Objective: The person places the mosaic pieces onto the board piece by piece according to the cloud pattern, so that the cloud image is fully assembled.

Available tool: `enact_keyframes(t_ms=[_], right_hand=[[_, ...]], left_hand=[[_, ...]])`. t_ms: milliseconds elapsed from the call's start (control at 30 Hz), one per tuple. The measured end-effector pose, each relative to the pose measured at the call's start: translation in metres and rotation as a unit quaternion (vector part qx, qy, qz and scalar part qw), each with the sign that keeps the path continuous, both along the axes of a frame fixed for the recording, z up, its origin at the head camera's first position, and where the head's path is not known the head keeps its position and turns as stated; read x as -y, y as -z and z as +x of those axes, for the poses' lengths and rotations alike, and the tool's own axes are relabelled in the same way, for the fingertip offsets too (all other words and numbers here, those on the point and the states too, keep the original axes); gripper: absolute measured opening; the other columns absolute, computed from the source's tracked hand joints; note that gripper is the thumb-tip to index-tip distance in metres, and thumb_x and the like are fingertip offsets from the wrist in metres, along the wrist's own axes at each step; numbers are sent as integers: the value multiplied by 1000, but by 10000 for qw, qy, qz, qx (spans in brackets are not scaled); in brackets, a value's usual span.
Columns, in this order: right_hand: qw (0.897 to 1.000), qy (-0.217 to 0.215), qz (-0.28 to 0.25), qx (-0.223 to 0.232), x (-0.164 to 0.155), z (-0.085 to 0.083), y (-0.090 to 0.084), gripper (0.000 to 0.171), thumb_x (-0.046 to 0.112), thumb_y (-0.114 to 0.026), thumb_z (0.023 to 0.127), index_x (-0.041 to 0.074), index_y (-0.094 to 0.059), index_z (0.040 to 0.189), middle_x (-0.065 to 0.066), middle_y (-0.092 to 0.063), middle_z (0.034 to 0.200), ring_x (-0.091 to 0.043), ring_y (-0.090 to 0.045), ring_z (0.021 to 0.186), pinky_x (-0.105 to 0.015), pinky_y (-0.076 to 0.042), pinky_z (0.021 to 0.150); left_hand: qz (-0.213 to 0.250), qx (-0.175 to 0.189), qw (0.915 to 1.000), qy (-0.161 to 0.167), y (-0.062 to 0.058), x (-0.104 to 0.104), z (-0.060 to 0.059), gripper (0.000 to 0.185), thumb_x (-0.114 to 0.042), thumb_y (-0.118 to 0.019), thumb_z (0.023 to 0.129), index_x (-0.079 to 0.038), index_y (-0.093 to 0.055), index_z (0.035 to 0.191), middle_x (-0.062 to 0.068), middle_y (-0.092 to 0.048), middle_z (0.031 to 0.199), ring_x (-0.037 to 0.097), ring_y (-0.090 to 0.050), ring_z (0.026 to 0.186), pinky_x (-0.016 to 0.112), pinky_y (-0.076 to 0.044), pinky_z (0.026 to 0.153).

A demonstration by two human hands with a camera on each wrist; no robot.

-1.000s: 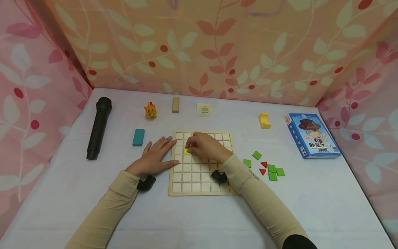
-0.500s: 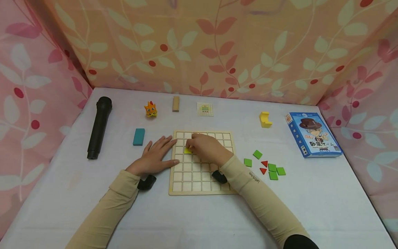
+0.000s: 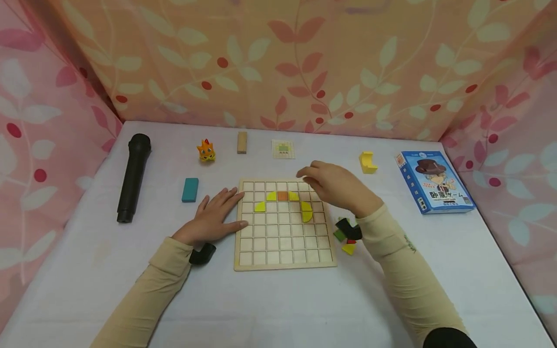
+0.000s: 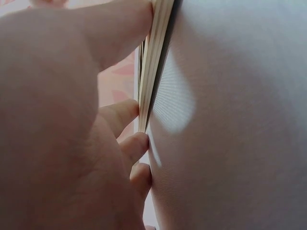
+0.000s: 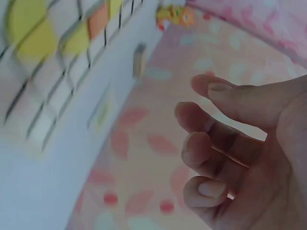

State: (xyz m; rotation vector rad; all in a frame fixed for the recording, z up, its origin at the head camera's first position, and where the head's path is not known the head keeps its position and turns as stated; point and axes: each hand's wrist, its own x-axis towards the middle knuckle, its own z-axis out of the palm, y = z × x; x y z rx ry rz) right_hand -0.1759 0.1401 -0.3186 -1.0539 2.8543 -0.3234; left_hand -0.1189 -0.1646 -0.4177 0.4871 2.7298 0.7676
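A wooden grid board (image 3: 278, 244) lies on the white table. My left hand (image 3: 213, 220) rests at its left edge, fingers spread; in the left wrist view the fingertips touch the board's side edge (image 4: 152, 67). Yellow curved pieces (image 3: 259, 207) and an orange square (image 3: 283, 195) sit in cells of the upper rows. My right hand (image 3: 337, 186) is raised over the board's upper right corner. In the right wrist view its fingers (image 5: 199, 148) are loosely bent with nothing between them. The right wrist partly covers loose green (image 3: 339, 235), red and yellow pieces (image 3: 348, 249).
Along the back stand an orange toy figure (image 3: 206, 151), a wooden block (image 3: 241, 142), a small pattern card (image 3: 283, 149) and a yellow block (image 3: 367, 163). A black microphone-shaped object (image 3: 133, 179) and teal block (image 3: 190, 190) lie left, a blue game box (image 3: 435, 182) right.
My right hand has let go of the yellow piece at the board's upper left and moved right and up, uncovering the other yellow pieces and the orange square. The left hand stays put.
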Motion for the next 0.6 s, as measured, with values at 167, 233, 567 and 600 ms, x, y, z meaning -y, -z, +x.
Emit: enact_keyframes(t_ms=[167,233,567,600], right_hand=[[9965,602,450,369,-38,13,-4,22,19,-59,96,12,-68,115,-2,-66,103,-16,-59,83,-35,-54,79],[9944,658,535,636,-51,22,2,19,17,-62,94,11,-69,111,-1,-66,98,-14,-58,81,-34,-55,77],[9857,316,338,1617,-94,77,43,14,18,-74,84,17,-69,97,14,-59,86,-5,-52,75,-23,-49,69],[9853,370,370,1626,-96,81,46,17,20,-75,84,17,-68,99,14,-58,87,-5,-52,76,-23,-48,70]], left_hand=[[-57,41,10000,-4,0,1,-1,78,-49,-59,91,-15,-25,153,11,-16,160,33,-7,147,61,3,112],[-27,42,10000,-7,0,1,-1,78,-48,-59,91,-15,-25,153,11,-17,160,34,-7,147,61,3,112],[-42,121,9999,-31,0,2,-1,79,-48,-60,91,-16,-25,153,11,-16,160,34,-6,147,61,3,112],[-5,102,9999,-32,-1,1,-1,79,-48,-60,90,-15,-25,153,11,-17,160,34,-6,147,61,3,112]])
